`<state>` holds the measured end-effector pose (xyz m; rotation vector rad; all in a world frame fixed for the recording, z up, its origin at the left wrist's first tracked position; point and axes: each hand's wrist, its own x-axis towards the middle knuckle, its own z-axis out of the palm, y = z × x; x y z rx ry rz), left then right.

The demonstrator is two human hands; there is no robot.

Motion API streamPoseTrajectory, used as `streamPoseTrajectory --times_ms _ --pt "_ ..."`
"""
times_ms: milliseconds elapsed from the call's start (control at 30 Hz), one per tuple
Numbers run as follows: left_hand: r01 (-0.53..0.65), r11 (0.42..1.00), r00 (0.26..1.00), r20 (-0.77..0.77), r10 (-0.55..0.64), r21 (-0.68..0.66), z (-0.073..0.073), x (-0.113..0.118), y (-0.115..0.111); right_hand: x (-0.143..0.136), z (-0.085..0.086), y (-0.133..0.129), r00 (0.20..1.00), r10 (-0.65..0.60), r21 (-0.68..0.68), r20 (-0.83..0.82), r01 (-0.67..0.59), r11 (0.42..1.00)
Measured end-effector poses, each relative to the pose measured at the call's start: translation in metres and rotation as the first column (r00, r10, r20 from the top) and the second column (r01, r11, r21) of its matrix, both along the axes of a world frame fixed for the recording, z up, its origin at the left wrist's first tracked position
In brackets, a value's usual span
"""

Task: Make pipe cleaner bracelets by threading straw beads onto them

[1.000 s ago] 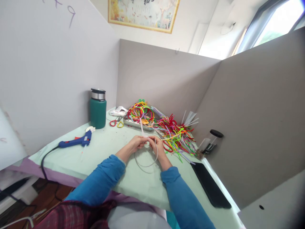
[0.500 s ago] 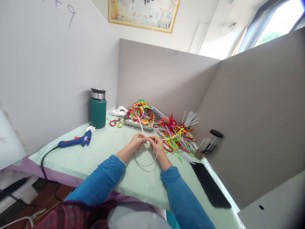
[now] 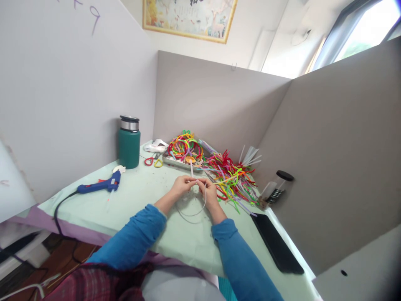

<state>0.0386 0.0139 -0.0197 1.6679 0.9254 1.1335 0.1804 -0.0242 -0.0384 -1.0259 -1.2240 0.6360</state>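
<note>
Two pinches share one small spot, and a slip there is my worry

From my end of the feed, the left hand [image 3: 181, 185] and the right hand [image 3: 209, 192] meet over the middle of the table [image 3: 142, 221], fingertips pinched together and almost touching. Both appear clamped on the near end of a pale pink strip [image 3: 192, 168], where a thin grey loop [image 3: 193, 215] also comes in. I can't tell which fingertip bears on which piece, because the fingers cover the join.

What could go wrong, as I judge it: the strip could twist or slide out of line, since it seems gripped at one end only and its far end is free. The loop looks springy; if the right pinch slackened, it could swing and drag the strip with it. The far tip could also snag in the tray [image 3: 181, 164] or the heap of coloured stems [image 3: 230, 171], which lie just beyond and to the right, close behind it in my view.

As for direction, the strip's long axis runs near to far, its free end pointing away from the person with a slight lean to the left. How steeply it rises I can't tell. The loop hangs on the near side, bowing towards the person below the hands.
</note>
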Motion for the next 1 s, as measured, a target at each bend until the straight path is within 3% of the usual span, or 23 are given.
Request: streamPoseTrajectory --times_ms 267,433,633,800,1000 --pt "-0.008 0.996 0.999 -0.052 0.012 0.086 0.005 0.000 -0.003 -0.002 0.005 -0.003 1.000 -0.016 0.002 -0.014 0.016 1.000" --pt "-0.002 0.996 1.000 0.005 0.001 0.087 0.009 0.002 -0.005 -0.005 0.008 -0.005 0.999 -0.010 -0.004 -0.043 0.010 1.000" --pt "0.019 1.000 0.999 0.046 -0.018 -0.004 0.010 0.002 -0.007 -0.008 0.007 -0.005 0.997 0.012 -0.003 -0.071 -0.012 1.000" --pt "-0.023 0.997 0.993 0.111 0.031 -0.079 0.013 0.001 -0.009 -0.007 0.006 -0.003 0.985 0.003 -0.030 -0.172 -0.008 1.000" --pt "0.034 0.989 0.982 0.191 -0.006 -0.143 0.020 -0.001 -0.015 -0.006 0.005 -0.005 0.999 0.027 -0.102 -0.025 -0.029 0.994"
